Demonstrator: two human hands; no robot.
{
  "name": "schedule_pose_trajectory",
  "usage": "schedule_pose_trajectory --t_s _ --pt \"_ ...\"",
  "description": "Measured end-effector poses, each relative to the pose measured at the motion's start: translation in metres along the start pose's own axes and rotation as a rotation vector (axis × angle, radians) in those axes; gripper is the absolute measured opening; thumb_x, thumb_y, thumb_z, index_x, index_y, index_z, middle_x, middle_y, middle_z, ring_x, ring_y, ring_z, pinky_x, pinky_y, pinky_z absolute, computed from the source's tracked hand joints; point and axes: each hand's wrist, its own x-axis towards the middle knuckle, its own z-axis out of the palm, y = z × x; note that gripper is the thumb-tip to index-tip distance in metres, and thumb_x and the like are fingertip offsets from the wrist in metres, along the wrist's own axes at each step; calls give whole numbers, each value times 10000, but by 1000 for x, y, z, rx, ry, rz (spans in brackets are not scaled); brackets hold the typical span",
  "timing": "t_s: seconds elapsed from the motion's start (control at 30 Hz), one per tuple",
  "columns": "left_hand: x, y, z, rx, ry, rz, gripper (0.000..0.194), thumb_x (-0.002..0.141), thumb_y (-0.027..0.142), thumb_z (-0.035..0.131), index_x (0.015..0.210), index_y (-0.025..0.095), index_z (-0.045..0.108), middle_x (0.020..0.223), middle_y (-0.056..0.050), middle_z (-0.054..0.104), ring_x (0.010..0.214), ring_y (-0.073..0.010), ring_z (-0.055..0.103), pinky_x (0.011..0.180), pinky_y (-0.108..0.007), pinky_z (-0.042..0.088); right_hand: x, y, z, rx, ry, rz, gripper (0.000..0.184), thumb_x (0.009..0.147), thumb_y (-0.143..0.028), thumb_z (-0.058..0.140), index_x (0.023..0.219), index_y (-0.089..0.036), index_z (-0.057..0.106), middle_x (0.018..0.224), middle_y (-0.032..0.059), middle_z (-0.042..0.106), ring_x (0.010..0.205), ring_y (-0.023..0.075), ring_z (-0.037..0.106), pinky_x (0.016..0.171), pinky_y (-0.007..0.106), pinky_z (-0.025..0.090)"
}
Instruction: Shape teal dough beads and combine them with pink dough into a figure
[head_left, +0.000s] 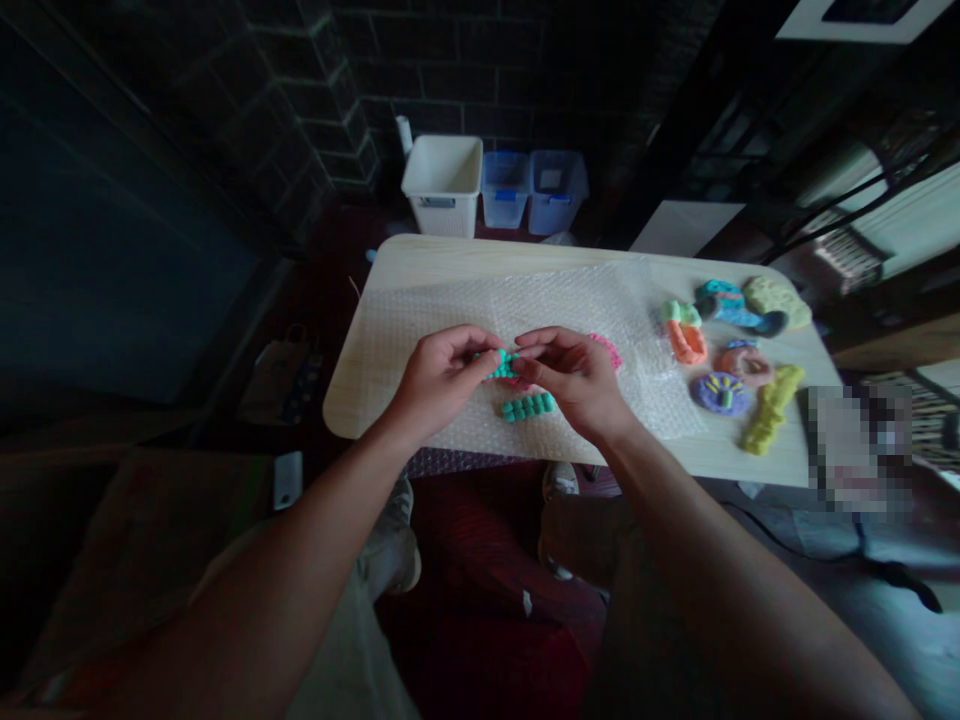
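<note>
Both hands meet above the bubble wrap (442, 300) at the middle of the table. Between the fingertips is a small teal beaded piece (501, 365), which looks like soft modelling clay. My left hand (448, 372) pinches its left end, and the fingers of my right hand (570, 375) close on its right end. Just below the hands, a green row of joined balls (528, 407) lies on the wrap. A pink bumpy piece (607, 350) shows partly from behind my right hand. Something pink or red also peeks out under the teal piece, mostly hidden.
Several coloured modelled shapes sit on the table's right end, among them an orange and green one (685, 333), a blue boot-like one (735, 305), a purple disc (720, 394) and a yellow strip (774, 408). A white bin (444, 185) and two blue tubs (556, 195) stand beyond the table.
</note>
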Motion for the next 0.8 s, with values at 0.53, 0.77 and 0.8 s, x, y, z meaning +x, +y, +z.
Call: schedule_pose_trajectory --t_s 0.53,0.77,0.8 --pt "-11 4 -15 150 -55 147 166 896 301 783 961 171 864 931 -90 864 832 -218 793 752 -306 599 -8 -11 16 -43 -66 13 341 738 -345 971 957 -171 777 850 35 800 648 127 710 613 263 609" --pt "-9 5 -11 165 -47 110 159 863 284 776 917 152 847 898 -97 858 796 -212 781 724 -306 585 -6 -10 13 -58 -68 18 324 747 -334 958 959 -167 778 844 31 790 647 124 704 617 266 608" --pt "-8 5 -10 158 -54 93 178 860 292 782 941 146 844 913 -102 858 806 -214 783 731 -308 587 -6 -9 12 -56 -69 25 322 749 -332 954 961 -165 778 844 31 789 650 123 704 619 265 608"
